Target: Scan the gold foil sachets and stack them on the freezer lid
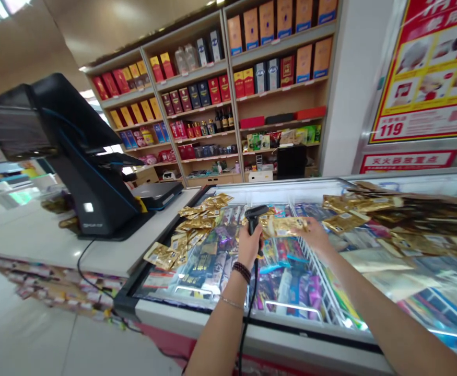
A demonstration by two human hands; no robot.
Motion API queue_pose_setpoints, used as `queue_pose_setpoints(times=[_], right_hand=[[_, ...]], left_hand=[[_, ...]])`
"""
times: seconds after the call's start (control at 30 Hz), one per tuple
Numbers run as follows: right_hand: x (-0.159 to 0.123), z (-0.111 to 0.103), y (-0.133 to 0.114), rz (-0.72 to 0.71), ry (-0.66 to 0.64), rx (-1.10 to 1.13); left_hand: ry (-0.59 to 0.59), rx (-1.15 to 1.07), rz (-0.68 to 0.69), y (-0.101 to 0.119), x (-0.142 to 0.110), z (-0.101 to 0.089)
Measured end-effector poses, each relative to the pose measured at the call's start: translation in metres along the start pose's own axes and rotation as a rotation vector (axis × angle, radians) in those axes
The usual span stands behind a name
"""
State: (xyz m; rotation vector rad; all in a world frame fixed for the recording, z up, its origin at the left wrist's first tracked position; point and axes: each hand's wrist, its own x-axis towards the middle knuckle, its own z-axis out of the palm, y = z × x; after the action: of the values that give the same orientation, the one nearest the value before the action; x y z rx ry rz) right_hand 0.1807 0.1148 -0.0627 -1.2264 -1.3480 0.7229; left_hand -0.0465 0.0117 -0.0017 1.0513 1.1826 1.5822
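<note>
My left hand [249, 243] is wrapped round the grip of a black barcode scanner [256, 211], its head pointing right and its cord running down past my forearm. In my right hand [313, 233] is the right end of a gold foil packet [285, 226], held flat just beside the scanner. Both hands are over the glass top of a chest freezer [197, 317]. A loose spread of gold packets [191, 235] lies on the glass to the left. More gold packets [369, 203] are heaped on the right, partly over brown cardboard.
A black checkout terminal [91, 172] stands on the white counter [51, 245] at left, with a flat scale [157, 194] beside it. Shelves of boxed bottles [212, 94] line the back wall. Packaged goods show inside the freezer. A cable [80, 261] hangs over the counter's front.
</note>
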Motion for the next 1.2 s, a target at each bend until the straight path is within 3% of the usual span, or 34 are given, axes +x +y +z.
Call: queue_pose_setpoints(times=[0.1, 0.37, 1.2], right_hand=[[-0.001, -0.011, 0.0, 0.063, 0.037, 0.191], [-0.006, -0.021, -0.011, 0.104, -0.03, 0.544], [-0.011, -0.018, -0.015, 0.106, -0.031, 0.598]], left_hand=[[-0.043, 0.08, 0.008, -0.001, -0.006, 0.004], [-0.237, 0.161, 0.016, -0.001, -0.02, 0.014], [-0.273, 0.149, 0.006, -0.001, -0.02, 0.011]])
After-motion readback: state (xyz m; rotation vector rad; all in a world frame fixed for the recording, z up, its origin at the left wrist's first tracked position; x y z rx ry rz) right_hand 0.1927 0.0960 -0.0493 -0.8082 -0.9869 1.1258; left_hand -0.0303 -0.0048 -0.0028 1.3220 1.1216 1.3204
